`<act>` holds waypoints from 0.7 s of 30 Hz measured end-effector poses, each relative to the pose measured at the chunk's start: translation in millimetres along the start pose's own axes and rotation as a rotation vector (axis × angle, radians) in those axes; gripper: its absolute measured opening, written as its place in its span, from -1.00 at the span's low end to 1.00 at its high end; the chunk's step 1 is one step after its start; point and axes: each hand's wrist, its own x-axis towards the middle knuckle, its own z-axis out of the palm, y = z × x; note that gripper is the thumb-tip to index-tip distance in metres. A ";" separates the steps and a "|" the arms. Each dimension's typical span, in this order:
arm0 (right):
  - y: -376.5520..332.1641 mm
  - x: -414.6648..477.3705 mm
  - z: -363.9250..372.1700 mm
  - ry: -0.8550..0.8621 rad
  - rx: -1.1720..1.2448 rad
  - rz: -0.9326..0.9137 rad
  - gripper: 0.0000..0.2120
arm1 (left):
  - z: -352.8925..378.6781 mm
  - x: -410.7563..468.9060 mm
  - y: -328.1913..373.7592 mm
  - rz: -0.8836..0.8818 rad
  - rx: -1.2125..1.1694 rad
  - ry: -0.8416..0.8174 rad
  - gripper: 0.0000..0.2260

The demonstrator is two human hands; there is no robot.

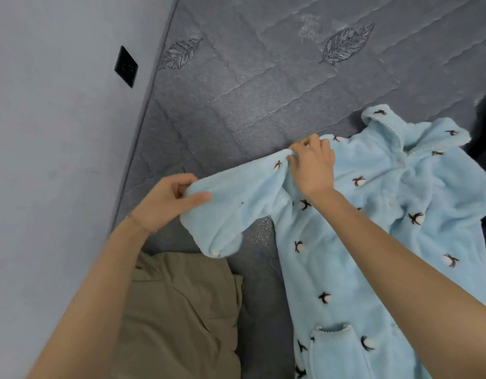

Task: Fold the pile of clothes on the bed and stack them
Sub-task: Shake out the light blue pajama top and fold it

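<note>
Folded khaki garment (181, 310) at six o'clock. Beyond it, the left hand (165, 203) pinches the cuff (211, 231) of the blue fleece top (373, 228) lying toward three o'clock on the mattress (263, 77). The right hand (313, 165) grips its shoulder with curled fingers. Likely soft, light, floppy: hold at seams.

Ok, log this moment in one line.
left hand: grips sleeve cuff | right hand: pinches sleeve top | pajama: spread on bed
</note>
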 end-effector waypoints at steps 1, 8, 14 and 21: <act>-0.3 2.3 -0.5 -0.008 -0.010 0.019 -0.79 | -4.8 -2.3 6.4 -0.021 -0.018 -0.032 -0.62; 1.2 7.4 -8.1 0.054 0.108 0.122 -0.81 | -28.0 -3.1 -26.7 -0.315 0.381 -0.203 -0.77; -3.7 7.7 -5.0 -0.019 0.045 0.083 -0.81 | -24.9 -5.4 -61.5 -0.082 0.410 0.411 -0.74; -9.4 8.4 5.0 -0.038 0.040 0.085 -0.77 | -24.4 -14.8 -91.9 -0.259 0.764 0.258 -0.22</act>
